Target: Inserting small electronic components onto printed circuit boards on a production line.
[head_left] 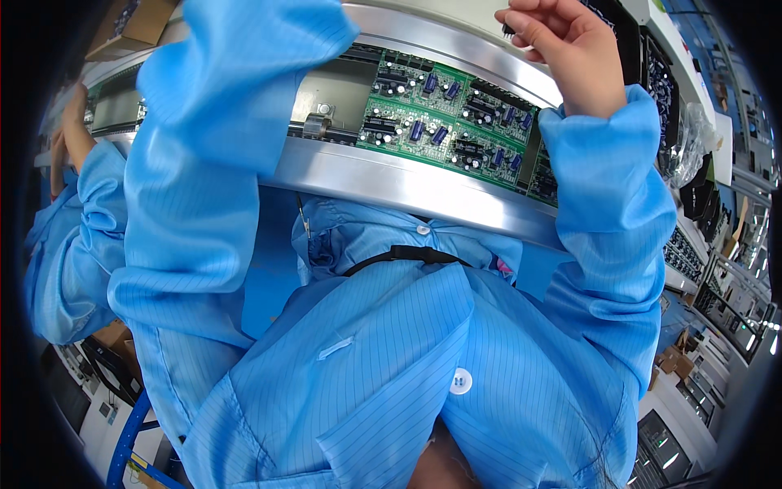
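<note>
My right hand (pixel 574 49) is raised over the far rail at the upper right. Its thumb and fingers are pinched together, and a small black part with fine pins (pixel 508 31) shows at their tips. My left arm reaches up past the top edge, so that hand is out of the picture. Between the arms lies a green circuit board panel (pixel 425 110), populated with dark blue and black capacitors and other components. It rests between two silver metal rails (pixel 391 175) of a conveyor. Another green board (pixel 542 176) partly shows by my right sleeve.
On the left, a co-worker's hand (pixel 76 110) is at the same line. A cardboard box (pixel 130 28) stands at the far left. To the right are a black bin of dark components (pixel 658 94) and clear plastic wrap (pixel 691 147). A metal roller (pixel 318 125) sits by the near rail.
</note>
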The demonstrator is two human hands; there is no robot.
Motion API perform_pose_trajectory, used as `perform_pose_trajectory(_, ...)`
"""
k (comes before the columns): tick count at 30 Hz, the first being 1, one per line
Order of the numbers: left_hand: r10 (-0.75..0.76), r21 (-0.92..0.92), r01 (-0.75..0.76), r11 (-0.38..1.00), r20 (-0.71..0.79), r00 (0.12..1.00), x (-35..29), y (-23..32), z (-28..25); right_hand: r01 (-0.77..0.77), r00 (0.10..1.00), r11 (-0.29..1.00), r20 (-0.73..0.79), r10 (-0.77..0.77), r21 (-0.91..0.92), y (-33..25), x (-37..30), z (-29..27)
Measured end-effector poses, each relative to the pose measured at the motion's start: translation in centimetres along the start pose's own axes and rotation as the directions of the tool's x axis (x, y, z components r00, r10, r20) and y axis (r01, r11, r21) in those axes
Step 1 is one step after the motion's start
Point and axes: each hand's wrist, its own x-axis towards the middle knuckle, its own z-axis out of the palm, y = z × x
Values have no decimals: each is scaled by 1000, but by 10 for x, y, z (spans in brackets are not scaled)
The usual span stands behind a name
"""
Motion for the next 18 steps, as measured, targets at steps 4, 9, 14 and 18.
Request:
perform_pose_trajectory(4, 113, 58, -111, 992, -42, 993, -1, 2, 4, 43, 998, 996, 45, -46, 74, 9, -8, 1)
perform_pose_trajectory(9, 254, 135, -241, 961, -88, 963, -1, 3, 9, 154, 988, 987, -6, -154, 35, 23, -12, 9)
perform_pose_trajectory(14, 342, 156, -322, 934, -117, 933, -8, 6, 10, 299, 952, 925, 130, -275, -234, 18, -13, 21)
perform_pose_trajectory(18, 384, 49, -381, 923, -115, 916, -15, 10, 11, 252, 960, 838, 236, -152, -484, 10, -13, 24)
